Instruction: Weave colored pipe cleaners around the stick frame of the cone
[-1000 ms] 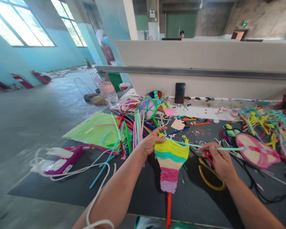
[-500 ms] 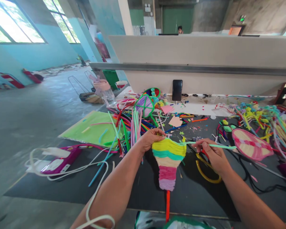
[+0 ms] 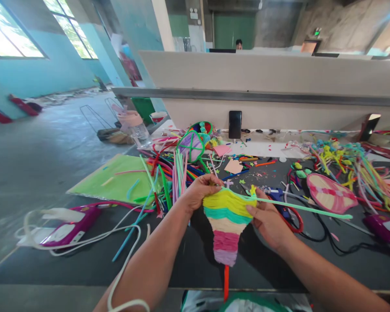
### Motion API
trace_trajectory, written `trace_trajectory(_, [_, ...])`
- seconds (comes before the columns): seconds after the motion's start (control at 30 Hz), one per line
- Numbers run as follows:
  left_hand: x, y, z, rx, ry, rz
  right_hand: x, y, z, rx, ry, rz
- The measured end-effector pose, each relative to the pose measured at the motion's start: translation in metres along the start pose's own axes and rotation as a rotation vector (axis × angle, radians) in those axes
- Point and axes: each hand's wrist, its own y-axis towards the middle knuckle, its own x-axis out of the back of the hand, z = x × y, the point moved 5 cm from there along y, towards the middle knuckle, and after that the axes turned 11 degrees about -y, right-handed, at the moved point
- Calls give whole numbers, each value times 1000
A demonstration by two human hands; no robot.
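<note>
A striped fan-shaped piece of fuzzy pipe cleaners (image 3: 227,221), yellow, teal, cream, pink and lilac, hangs between my hands above the dark table. A red stem (image 3: 226,281) sticks down from it. My left hand (image 3: 205,190) pinches its upper left corner. At its right edge, my right hand (image 3: 268,219) grips it between thumb and fingers. A mint-green pipe cleaner (image 3: 308,209) runs along the top edge and extends far out to the right, past my right hand. Just beyond that hand lie a red loop handle (image 3: 297,223) and a dark blue object, partly hidden.
Bundles of pipe cleaners (image 3: 180,173) and a green sheet (image 3: 117,180) lie left. A purple power strip (image 3: 73,225) trails a white cable over my left forearm. A pink-and-cream oval piece (image 3: 331,193) lies right; a phone (image 3: 235,125) leans against the partition.
My right hand has moved from the mint-green pipe cleaner onto the piece's right edge. The yellow loop beneath that hand no longer shows. The view has shifted slightly right.
</note>
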Motion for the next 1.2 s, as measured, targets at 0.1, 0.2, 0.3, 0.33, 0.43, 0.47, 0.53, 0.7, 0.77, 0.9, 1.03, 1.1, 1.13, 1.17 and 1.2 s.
trace_trajectory(0.1, [-2,1,-5,-118,109,36,-5,-1,-6,-4,28,39])
trace_trajectory(0.2, [2,0,-22,-295,140,36,2,-1,-6,10,27,-6])
trace_trajectory(0.3, [13,-1,-38,-351,37,12,9,-1,-6,1,24,-24])
trace_trajectory(0.33, [17,-1,-42,-357,-4,2,11,0,-5,4,21,-30])
trace_trajectory(0.43, [33,0,-51,-392,-100,-64,14,0,-4,22,15,-44])
trace_trajectory(0.47, [38,1,-52,-409,-118,-94,14,0,-4,32,16,-46])
trace_trajectory(0.53, [45,2,-54,-443,-152,-137,14,-1,-3,46,15,-48])
trace_trajectory(0.7, [39,9,-40,-416,-213,-106,15,-1,-2,73,-20,-43])
trace_trajectory(0.77, [29,12,-28,-330,-193,-45,15,-1,-2,77,-21,-39])
trace_trajectory(0.9, [12,12,-4,-194,-103,34,15,-1,-1,80,1,-55])
trace_trajectory(1.03, [7,10,10,-114,-1,18,14,-1,2,92,9,-68])
trace_trajectory(1.1, [7,10,12,-107,5,-13,14,-1,2,96,13,-66])
trace_trajectory(1.13, [7,11,12,-110,-1,-31,14,0,2,99,14,-65])
trace_trajectory(1.17, [8,11,11,-122,-7,-49,14,0,2,101,17,-63])
trace_trajectory(1.2, [9,12,10,-143,-6,-66,14,0,2,101,20,-61])
